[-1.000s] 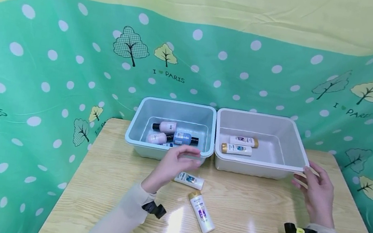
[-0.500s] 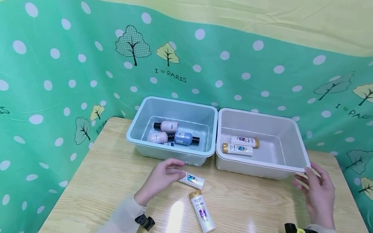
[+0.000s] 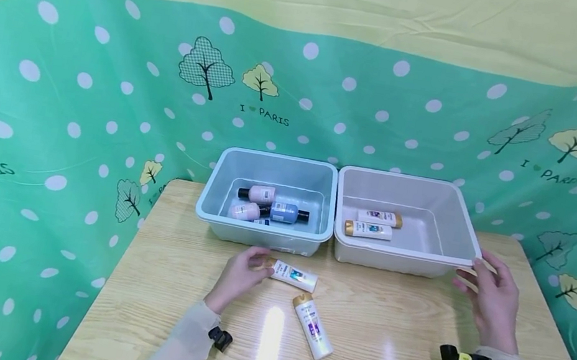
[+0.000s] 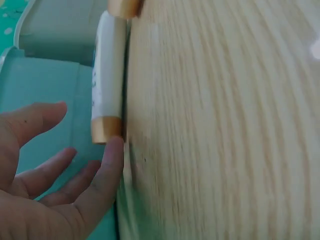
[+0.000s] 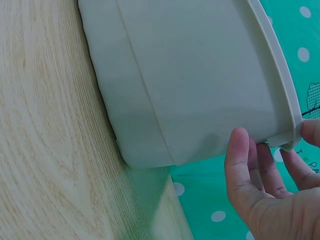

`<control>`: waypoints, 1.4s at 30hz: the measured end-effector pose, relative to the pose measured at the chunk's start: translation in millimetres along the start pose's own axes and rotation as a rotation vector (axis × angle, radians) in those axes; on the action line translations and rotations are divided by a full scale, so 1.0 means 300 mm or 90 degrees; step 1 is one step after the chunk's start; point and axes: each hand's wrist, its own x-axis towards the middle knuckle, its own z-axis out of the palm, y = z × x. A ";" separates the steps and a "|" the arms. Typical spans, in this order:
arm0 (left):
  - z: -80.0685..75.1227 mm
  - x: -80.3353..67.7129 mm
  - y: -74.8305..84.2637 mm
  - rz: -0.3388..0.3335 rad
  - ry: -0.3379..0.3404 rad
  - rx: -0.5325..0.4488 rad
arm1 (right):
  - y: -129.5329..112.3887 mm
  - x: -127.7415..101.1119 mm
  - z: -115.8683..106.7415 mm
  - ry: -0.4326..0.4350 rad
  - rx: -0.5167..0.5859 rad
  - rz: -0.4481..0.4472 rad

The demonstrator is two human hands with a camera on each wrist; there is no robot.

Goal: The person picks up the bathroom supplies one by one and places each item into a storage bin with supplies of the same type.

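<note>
A small white bottle with a gold cap (image 3: 295, 275) lies on the wooden table (image 3: 387, 346) in front of the blue bin (image 3: 205, 208). My left hand (image 3: 259, 263) lies on the table at its cap end, fingers relaxed, and one fingertip (image 4: 113, 148) touches the gold cap of the bottle (image 4: 107, 85). A second white gold-capped bottle (image 3: 313, 327) lies just nearer me. My right hand (image 3: 471, 275) is at the front right corner of the white bin (image 3: 395, 258). Its thumb (image 5: 239, 160) lies along the white bin's wall (image 5: 200, 90), under the rim, with the other fingers straight beside the corner.
The blue bin holds several small pink and blue bottles (image 3: 283, 211). The white bin holds two white gold-capped bottles (image 3: 368, 230). Both bins stand side by side at the table's far edge against a green dotted cloth (image 3: 79, 109). Black straps sit on both wrists.
My left hand has come down from the blue bin's front rim to the table and reached the cap of the nearer small bottle. My right hand has stayed at the white bin's corner.
</note>
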 end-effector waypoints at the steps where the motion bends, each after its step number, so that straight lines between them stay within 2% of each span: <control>1: -0.002 0.004 -0.007 -0.011 -0.010 -0.007 | 0.000 -0.001 0.000 -0.001 0.001 0.000; 3: -0.005 0.013 -0.019 -0.037 -0.033 -0.029 | 0.003 -0.002 0.001 -0.002 0.001 -0.002; 5: -0.010 0.027 -0.037 -0.043 -0.054 -0.031 | 0.005 -0.002 0.001 -0.001 0.001 -0.001; 12: -0.036 0.058 -0.050 -0.040 -0.092 0.034 | 0.011 -0.001 0.004 -0.005 0.014 -0.005; 18: -0.043 0.056 -0.046 -0.017 -0.147 0.056 | 0.013 -0.004 0.006 -0.003 0.009 -0.003; 23: -0.036 0.050 -0.063 0.008 -0.180 0.067 | 0.009 -0.004 0.010 0.007 0.000 -0.003; 28: -0.023 0.048 -0.075 0.026 -0.169 0.091 | 0.008 -0.004 0.009 0.005 0.011 -0.004; 35: -0.011 0.042 -0.070 0.030 -0.147 0.133 | 0.008 -0.005 0.008 0.001 0.008 -0.002; 42: -0.009 0.032 -0.055 0.040 -0.145 0.127 | 0.008 -0.001 0.011 0.009 0.015 0.000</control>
